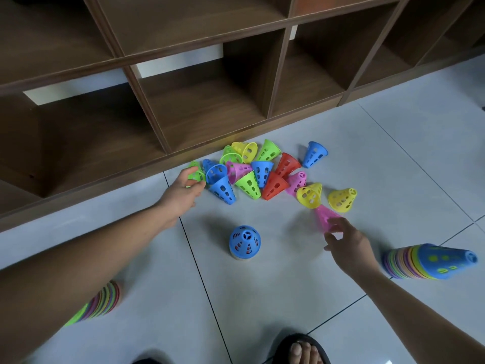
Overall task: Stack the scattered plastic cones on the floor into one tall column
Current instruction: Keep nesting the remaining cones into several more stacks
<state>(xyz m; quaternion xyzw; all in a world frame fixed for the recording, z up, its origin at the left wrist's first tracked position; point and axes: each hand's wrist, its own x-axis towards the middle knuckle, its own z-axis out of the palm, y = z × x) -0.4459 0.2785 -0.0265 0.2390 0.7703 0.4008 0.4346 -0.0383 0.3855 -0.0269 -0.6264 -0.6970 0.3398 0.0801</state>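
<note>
Clamps the fingers (190, 172) of the left hand (181, 193) round a green cone (195, 165) at the left end of the heap, thumb below, fingertips over its wall. Curls the fingers (341, 224) of the right hand (346, 245) onto the wide end of a pink cone (324, 214) lying on its side, narrow tip pointing at a yellow cone (309, 195); blurred there, so reads as a hold rather than a bare touch. Finds the scattered cones (259, 174), blue, green, red, pink and yellow, heaped near the far edge of the floor (393, 153), just before the base of the wooden shelf unit (278, 74), most tipped over and many touching. Shows a blue-topped column (244, 241) standing upright between the two hands, nearer than the heap; seen from above, so cannot tell its height. Shows also a nested stack (430, 261) lying on its side toward the floor's right edge, and a striped stack (105, 302) half hidden behind the left forearm.

Looks like thin, perforated moulded plastic: probably light, stiff, slightly springy at the rim, smooth enough to slip from a loose pinch. Calls for a hold on the outer wall near the wide rim, keeping the open mouth free to drop over the column's tip. Needs little force; risks toppling the column if lowered off-centre.
</note>
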